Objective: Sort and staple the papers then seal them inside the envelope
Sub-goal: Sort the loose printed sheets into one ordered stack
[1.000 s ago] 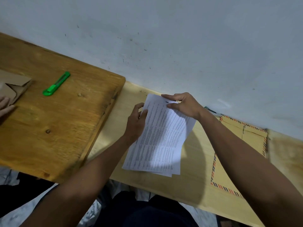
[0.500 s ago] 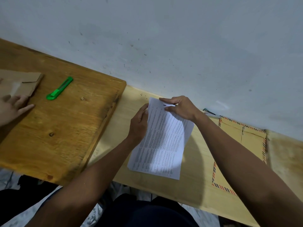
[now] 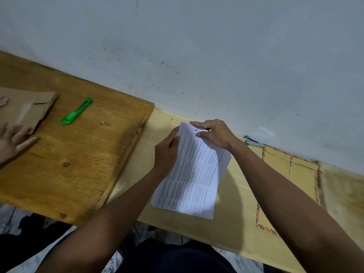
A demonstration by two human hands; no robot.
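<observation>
Both hands clamped on the far end of a stack of papers (image 3: 194, 175). Left hand (image 3: 167, 152) gripping the left edge near the top corner, thumb lying over the printed face, fingers hidden behind the sheets. Right hand (image 3: 213, 133) pinching the top edge, thumb and forefinger either side of a small dark mark by that edge. Hands close together, not touching, only the top of the sheets between them.

Papers white, covered with fine printed lines, too small to read. Long axis running from the far end, close to the wall (image 3: 197, 46), down toward the near edge of the table. Top end tipped slightly left, bottom end slightly right. Lower edge near the front of the pale wooden table (image 3: 232, 223); resting there or held just off it, cannot tell. Bottom corners nearly flush, one sheet edge peeking out along the lower left.

Envelope (image 3: 291, 186) flat on the same table to the right of the papers, tan with a striped red-and-dark border, partly covered by the right forearm, apart from the sheets. Small teal tool (image 3: 250, 139) against the wall just beyond the envelope, too little visible to identify.

Darker wooden board (image 3: 78, 154) to the left, bearing a green utility knife (image 3: 76, 111) and a brown paper envelope (image 3: 29, 109). Another person's hand (image 3: 11, 142) pressing on that brown envelope at the frame's left edge.
</observation>
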